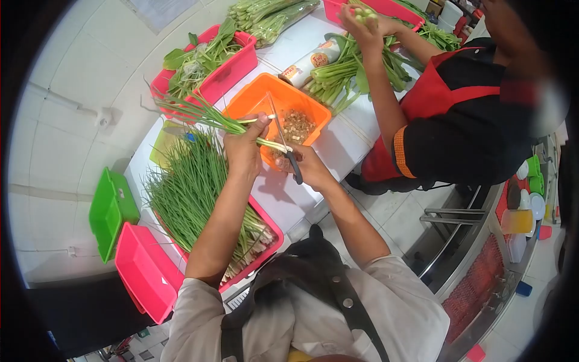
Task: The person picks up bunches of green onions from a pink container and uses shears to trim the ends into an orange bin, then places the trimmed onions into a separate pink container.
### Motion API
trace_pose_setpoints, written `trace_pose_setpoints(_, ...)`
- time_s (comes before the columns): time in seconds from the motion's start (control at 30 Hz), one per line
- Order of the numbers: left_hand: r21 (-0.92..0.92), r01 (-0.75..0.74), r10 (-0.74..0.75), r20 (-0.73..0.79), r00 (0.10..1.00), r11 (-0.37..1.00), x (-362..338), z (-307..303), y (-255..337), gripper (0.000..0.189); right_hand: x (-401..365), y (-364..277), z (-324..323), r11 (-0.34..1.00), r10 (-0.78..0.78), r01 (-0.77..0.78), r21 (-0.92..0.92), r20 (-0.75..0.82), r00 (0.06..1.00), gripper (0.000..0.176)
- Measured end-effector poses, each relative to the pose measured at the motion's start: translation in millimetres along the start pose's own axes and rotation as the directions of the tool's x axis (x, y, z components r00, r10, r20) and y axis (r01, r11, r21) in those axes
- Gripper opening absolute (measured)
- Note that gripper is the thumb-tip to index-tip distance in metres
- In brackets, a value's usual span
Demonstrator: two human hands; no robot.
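My left hand [243,149] is closed round a small bunch of scallions [220,119], their green tops pointing to the far left and their white ends to the right. In my right hand [309,166] is a knife [293,165] with a black handle and a long thin blade, which crosses close to the white ends. Below both hands is an orange basin [247,93] with brownish trimmings [295,125] in it. A large heap of scallions [187,187] fills a pink crate [276,232] beside my left forearm.
Leafy greens lie in a pink basin [244,60] at the back. A labelled roll [312,62] and green stalks [332,81] lie right of the orange basin. A co-worker in a red apron [416,96] handles vegetables. Green [111,211] and pink [145,271] basins are at left.
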State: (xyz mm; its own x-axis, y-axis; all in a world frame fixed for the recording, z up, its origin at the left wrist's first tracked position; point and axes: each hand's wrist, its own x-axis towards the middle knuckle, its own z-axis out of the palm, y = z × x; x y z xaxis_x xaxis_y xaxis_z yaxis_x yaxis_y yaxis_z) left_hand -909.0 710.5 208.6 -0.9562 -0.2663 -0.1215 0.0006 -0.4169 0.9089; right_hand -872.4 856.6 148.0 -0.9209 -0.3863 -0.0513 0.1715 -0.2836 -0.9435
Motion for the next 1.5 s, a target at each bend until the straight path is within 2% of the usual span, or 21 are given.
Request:
trace_pose_setpoints(0.17, 0.036, -0.004, 0.003, 0.022, 1.000, 0.999, 5, 7, -8, 0.024, 3, 4, -8, 1.000, 0.008, -0.009, -0.029, -0.043, 0.999, 0.060)
trace_pose_setpoints(0.27, 0.095, 0.004, -0.006, 0.019, 1.000, 0.995, 9, 8, -13, 0.026, 0, 2, -9, 0.994, -0.070, 0.072, 0.076, -0.034, 0.997, 0.044)
trace_pose_setpoints(0.37, 0.106, 0.028, -0.030, 0.013, 0.999, 0.994, 20, -1, -25, 0.027, 0, 16, -11, 0.995, 0.036, -0.041, -0.086, -0.052, 0.998, 0.039)
trace_pose_setpoints(0.47, 0.101, 0.088, -0.085, -0.038, 0.996, 0.991, 22, -3, -33, 0.026, -6, 15, -5, 0.987, 0.127, -0.135, -0.091, -0.087, 0.988, 0.040)
trace_pose_setpoints(0.53, 0.132, 0.129, -0.123, -0.056, 0.991, 0.983, 22, -8, -38, 0.025, -6, 20, -6, 0.989, 0.123, -0.129, -0.065, -0.087, 0.989, 0.039)
trace_pose_setpoints(0.67, 0.102, 0.080, -0.080, -0.006, 0.997, 0.992, 23, -16, -42, 0.029, -8, 20, -10, 0.983, 0.167, -0.171, -0.060, -0.071, 0.983, 0.037)
trace_pose_setpoints(0.77, 0.021, -0.020, 0.019, 0.067, 0.998, 1.000, 18, -20, -36, 0.032, -5, 32, -15, 0.996, 0.093, -0.093, -0.012, -0.003, 0.996, 0.035)
trace_pose_setpoints(0.8, 0.013, -0.055, 0.054, 0.094, 0.994, 0.998, 20, -22, -32, 0.033, -6, 37, -18, 0.992, 0.129, -0.129, 0.010, -0.015, 0.992, 0.035)
trace_pose_setpoints(0.83, 0.006, -0.086, 0.085, 0.116, 0.990, 0.996, 17, -28, -25, 0.035, -6, 40, -23, 0.992, 0.125, -0.126, 0.026, 0.050, 0.991, 0.036)
trace_pose_setpoints(0.93, 0.024, -0.049, 0.044, 0.156, 0.987, 0.999, 2, -34, 12, 0.039, -10, 25, -10, 0.999, 0.043, -0.043, -0.007, -0.068, 0.997, 0.035)
trace_pose_setpoints(1.03, 0.070, -0.063, 0.049, 0.190, 0.981, 0.996, -6, -40, 32, 0.042, 2, 21, -10, 0.994, -0.103, 0.089, -0.066, -0.267, 0.958, 0.041)
trace_pose_setpoints(1.13, 0.195, -0.075, 0.021, 0.265, 0.964, 0.978, -15, -50, 39, 0.041, 8, -6, -6, 0.978, -0.116, 0.074, -0.196, -0.213, 0.970, 0.050)
trace_pose_setpoints(1.17, 0.191, -0.074, 0.015, 0.293, 0.956, 0.979, -18, -54, 37, 0.040, 13, -7, 0, 0.970, -0.185, 0.149, -0.195, -0.185, 0.965, 0.041)
trace_pose_setpoints(1.27, 0.293, -0.116, 0.025, 0.296, 0.955, 0.949, -30, -58, 34, 0.038, 13, -23, 31, 0.975, -0.218, 0.212, -0.061, -0.134, 0.967, 0.041)
trace_pose_setpoints(1.3, 0.266, -0.122, 0.044, 0.281, 0.959, 0.956, -34, -57, 34, 0.036, 18, -17, 37, 0.969, -0.243, 0.246, 0.028, -0.076, 0.967, 0.042)
trace_pose_setpoints(1.4, 0.370, -0.149, 0.048, 0.268, 0.962, 0.917, -37, -72, 36, 0.034, 13, -11, 53, 0.971, -0.240, 0.238, -0.035, -0.089, 0.967, 0.040)
trace_pose_setpoints(1.5, 0.300, -0.134, 0.065, 0.229, 0.971, 0.945, -51, -79, 40, 0.028, 11, -5, 69, 0.958, -0.287, 0.285, -0.038, -0.110, 0.952, 0.039)
